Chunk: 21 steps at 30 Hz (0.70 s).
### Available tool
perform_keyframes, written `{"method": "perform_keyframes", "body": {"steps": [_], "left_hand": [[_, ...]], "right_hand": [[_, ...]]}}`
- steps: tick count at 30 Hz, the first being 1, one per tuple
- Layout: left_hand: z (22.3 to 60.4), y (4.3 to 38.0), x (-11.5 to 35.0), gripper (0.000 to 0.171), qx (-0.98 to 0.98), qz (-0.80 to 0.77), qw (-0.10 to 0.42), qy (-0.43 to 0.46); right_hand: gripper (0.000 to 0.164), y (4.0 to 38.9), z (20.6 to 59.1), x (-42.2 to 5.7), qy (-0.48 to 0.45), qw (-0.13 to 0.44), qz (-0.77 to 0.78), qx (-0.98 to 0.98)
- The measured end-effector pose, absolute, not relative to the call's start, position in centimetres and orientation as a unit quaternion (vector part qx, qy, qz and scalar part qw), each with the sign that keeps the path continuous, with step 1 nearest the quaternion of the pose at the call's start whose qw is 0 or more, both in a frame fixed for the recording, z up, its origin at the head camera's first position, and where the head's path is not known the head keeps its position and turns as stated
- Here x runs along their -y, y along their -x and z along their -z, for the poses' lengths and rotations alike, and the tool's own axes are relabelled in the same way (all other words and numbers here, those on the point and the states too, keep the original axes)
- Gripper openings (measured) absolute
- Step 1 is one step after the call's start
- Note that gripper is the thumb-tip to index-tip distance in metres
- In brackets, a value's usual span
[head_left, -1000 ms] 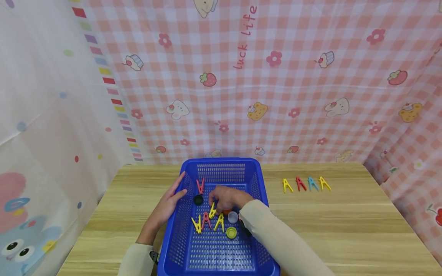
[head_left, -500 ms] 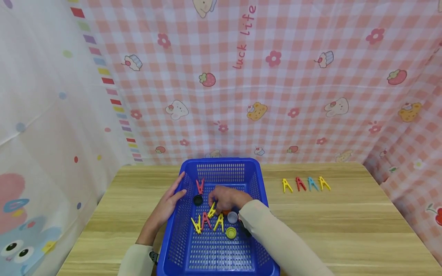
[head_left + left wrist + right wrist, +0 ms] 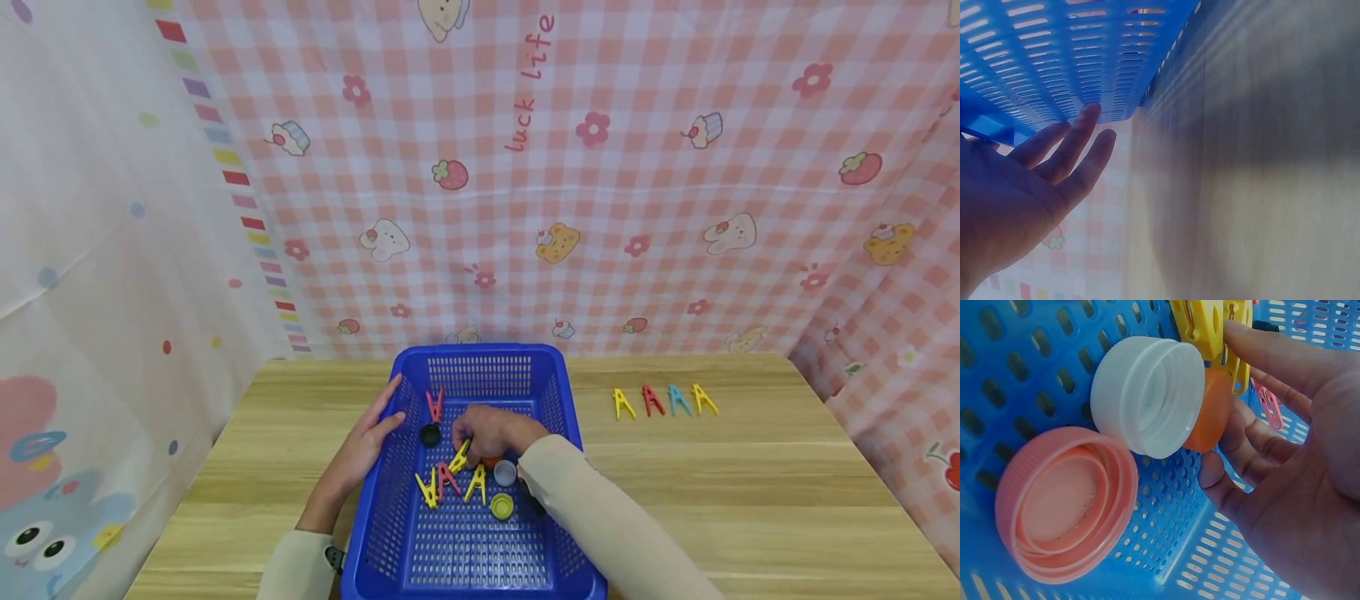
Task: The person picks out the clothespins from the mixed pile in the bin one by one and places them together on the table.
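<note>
My left hand (image 3: 364,446) rests on the left side of the blue basket (image 3: 480,347). In the left wrist view its fingers (image 3: 1085,159) lie fairly straight along the outer wall. Inside the basket, my right hand (image 3: 491,432) pinches a yellow clothespin (image 3: 458,459) between thumb and finger. Close to its tip lies a red clothespin (image 3: 446,481), flanked by two more yellow clothespins (image 3: 428,489). Just under the right hand are an orange cap (image 3: 1212,415) and a white cap (image 3: 1147,397), with a pink cap (image 3: 1066,506) beside them. The right sleeve hides part of the basket.
Farther back in the basket lie a pinkish-red clothespin (image 3: 435,406) and a black cap (image 3: 430,435); a yellow cap (image 3: 502,506) lies nearer. On the wooden table (image 3: 750,483) to the right, several clothespins (image 3: 652,400) form a row. A checked cloth (image 3: 525,208) hangs behind.
The yellow clothespin in my right hand has tilted slightly and shifted left, and the red one beside it has moved a little left. The left hand has stayed in place.
</note>
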<state>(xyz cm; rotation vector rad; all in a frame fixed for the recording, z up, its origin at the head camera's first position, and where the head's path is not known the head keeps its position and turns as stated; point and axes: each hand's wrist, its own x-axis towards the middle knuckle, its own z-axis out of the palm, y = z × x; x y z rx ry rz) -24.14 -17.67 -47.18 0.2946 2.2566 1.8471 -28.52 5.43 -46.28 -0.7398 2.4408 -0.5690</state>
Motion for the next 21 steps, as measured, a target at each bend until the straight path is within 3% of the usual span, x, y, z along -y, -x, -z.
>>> {"method": "perform_keyframes", "body": {"steps": [21], "left_hand": [[47.3, 24.4, 17.9, 0.057, -0.772, -0.618, 0.108, -0.099]], "right_hand": [[0.015, 28.4, 45.2, -5.9, 0.258, 0.281, 0.213, -0.899]]}}
